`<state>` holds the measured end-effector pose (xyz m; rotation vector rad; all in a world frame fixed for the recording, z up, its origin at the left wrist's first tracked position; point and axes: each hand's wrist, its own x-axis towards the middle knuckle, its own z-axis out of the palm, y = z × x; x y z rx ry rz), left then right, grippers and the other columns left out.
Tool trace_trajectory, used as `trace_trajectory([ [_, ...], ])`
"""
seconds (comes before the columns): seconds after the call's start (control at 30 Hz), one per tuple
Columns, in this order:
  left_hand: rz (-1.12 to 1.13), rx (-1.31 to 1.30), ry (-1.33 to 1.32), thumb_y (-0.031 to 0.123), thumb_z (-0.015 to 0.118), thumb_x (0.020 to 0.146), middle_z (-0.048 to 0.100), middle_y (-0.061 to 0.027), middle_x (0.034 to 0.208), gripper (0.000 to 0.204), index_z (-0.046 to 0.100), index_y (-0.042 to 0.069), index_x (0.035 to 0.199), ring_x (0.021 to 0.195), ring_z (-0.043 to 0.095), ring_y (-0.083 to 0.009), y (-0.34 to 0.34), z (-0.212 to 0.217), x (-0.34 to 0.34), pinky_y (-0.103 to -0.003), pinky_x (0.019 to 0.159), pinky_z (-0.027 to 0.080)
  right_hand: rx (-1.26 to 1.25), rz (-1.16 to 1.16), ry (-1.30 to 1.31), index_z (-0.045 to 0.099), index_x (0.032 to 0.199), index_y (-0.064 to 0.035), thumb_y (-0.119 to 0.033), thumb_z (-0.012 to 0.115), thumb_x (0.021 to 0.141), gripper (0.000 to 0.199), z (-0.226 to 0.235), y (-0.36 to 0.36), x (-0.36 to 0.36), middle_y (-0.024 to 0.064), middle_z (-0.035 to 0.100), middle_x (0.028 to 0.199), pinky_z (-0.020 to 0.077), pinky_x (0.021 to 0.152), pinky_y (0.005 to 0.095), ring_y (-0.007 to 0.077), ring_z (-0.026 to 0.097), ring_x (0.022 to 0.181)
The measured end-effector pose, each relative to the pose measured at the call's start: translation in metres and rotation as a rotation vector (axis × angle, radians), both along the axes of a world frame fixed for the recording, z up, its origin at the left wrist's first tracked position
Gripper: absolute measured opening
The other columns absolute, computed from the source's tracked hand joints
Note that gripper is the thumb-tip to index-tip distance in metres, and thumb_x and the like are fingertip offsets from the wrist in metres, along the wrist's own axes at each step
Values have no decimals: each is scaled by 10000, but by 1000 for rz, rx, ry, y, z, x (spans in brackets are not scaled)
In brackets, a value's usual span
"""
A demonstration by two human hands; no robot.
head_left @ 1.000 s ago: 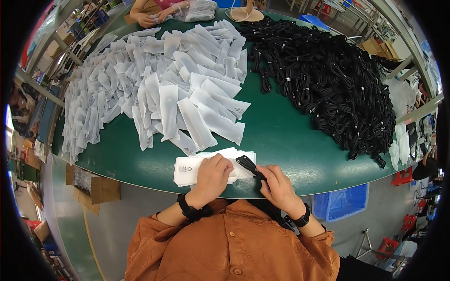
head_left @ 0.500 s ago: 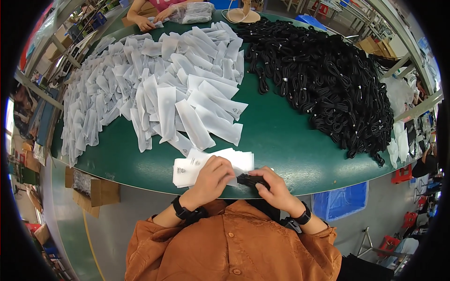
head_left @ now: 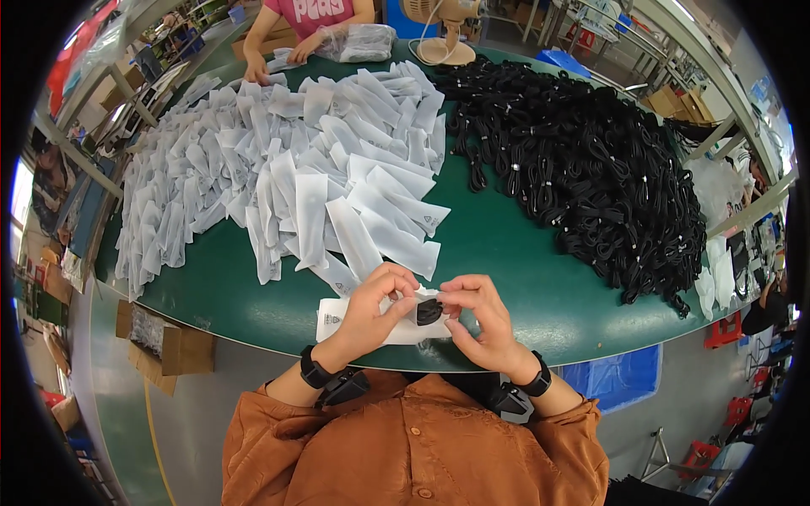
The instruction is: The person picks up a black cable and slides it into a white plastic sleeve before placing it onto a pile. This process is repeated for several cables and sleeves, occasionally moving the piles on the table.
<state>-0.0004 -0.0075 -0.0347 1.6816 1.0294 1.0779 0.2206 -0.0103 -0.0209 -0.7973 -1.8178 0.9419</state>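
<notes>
At the left, a broad heap of pale pouches (head_left: 278,181) spreads over the green tabletop (head_left: 506,253). Nearer me lie flat white sleeves (head_left: 412,335); I'd judge them thin, light and a little slick, best taken by the lip with a soft pinch so they don't crease. My left hand (head_left: 380,305) has thumb and fingers closed on a sleeve's edge. Just right of it, between my hands, the black cable bundle (head_left: 429,312) shows at that edge: probably light, pliable and springy, best held round its folded middle. My right hand (head_left: 479,322) has its fingertips close beside the bundle; whether they pinch sleeve or cable I can't tell. Farther right lies a big heap of black cables (head_left: 591,181)
</notes>
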Motion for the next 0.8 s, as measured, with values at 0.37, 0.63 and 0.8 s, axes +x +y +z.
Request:
trace_trajectory([
  [0.37, -31, -180, -504, 149, 616, 977, 554, -66, 1206, 109, 593, 52, 933, 1098, 523, -133, 48, 6, 15, -298, 972, 405, 396, 89, -98, 681, 1050, -32, 62, 706, 787, 280, -5, 58, -7, 179, 523, 1237, 523, 798, 325, 245, 608, 898],
  [0.63, 445, 300, -20, 188, 677, 934, 518, -162, 1312, 370, 547, 91, 1266, 1254, 482, -296, 86, 2, -64, -411, 1021, 414, 329, -74, -441, 454, 1420, -71, -199, 828, 794, 740, -8, 104, -1, 264, 399, 1423, 497, 950, 457, 417, 537, 1190],
  [0.8, 380, 149, 881, 270, 785, 831, 158, -276, 1550, 927, 214, 171, 1555, 1424, 217, -512, 38, -20, -73, -677, 1011, 374, 140, -29, -898, 165, 1554, -10, -459, 815, 780, 1106, -60, 116, -25, 380, 170, 1539, 438, 1009, 561, 557, 368, 1327],
])
